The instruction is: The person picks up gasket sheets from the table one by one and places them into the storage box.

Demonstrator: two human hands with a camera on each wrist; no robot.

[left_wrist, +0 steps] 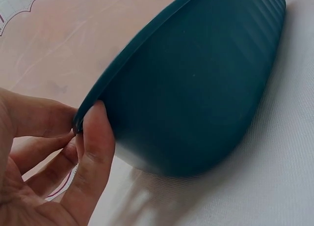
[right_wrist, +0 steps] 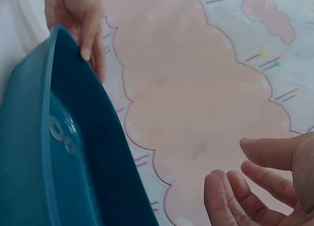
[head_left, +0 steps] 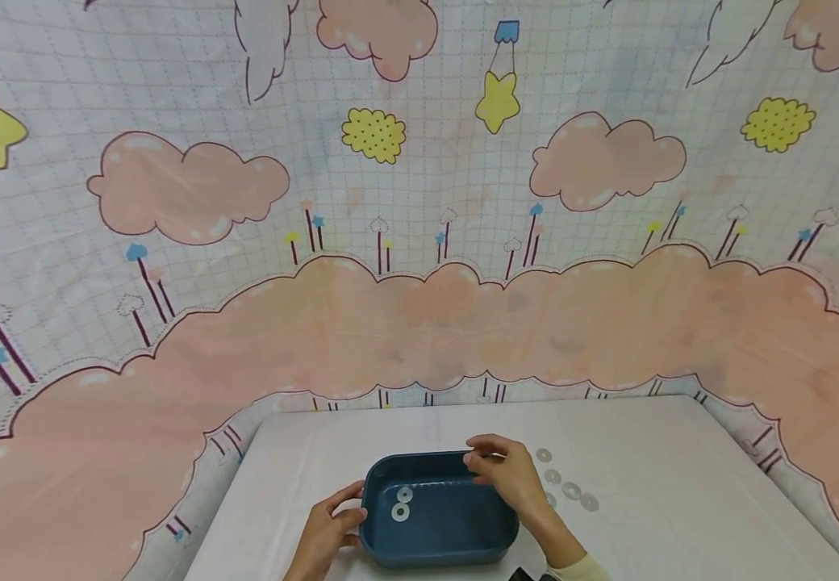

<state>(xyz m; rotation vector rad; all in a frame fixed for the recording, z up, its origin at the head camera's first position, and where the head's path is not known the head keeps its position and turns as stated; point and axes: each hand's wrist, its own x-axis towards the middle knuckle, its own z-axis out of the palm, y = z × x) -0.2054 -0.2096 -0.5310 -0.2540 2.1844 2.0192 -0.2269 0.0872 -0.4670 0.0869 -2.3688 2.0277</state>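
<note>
A dark blue rectangular tub (head_left: 448,520) with rounded corners stands on the white table. My left hand (head_left: 325,528) pinches its left rim; in the left wrist view, thumb and fingers (left_wrist: 98,132) are on either side of the edge. Inside the tub, toward the left, lie two flat metal washers, one nearer (head_left: 394,513) and one just behind it (head_left: 399,495). Over the tub's far right corner hovers my right hand (head_left: 510,476), its fingers loosely bent. The right wrist view shows a gap between thumb and fingers (right_wrist: 216,196), with nothing held.
Several more flat washers (head_left: 594,503) lie on the white tabletop (head_left: 652,452), right of the tub and partly behind the right hand. Behind the table hangs a cloth (head_left: 419,323) printed with clouds and stars.
</note>
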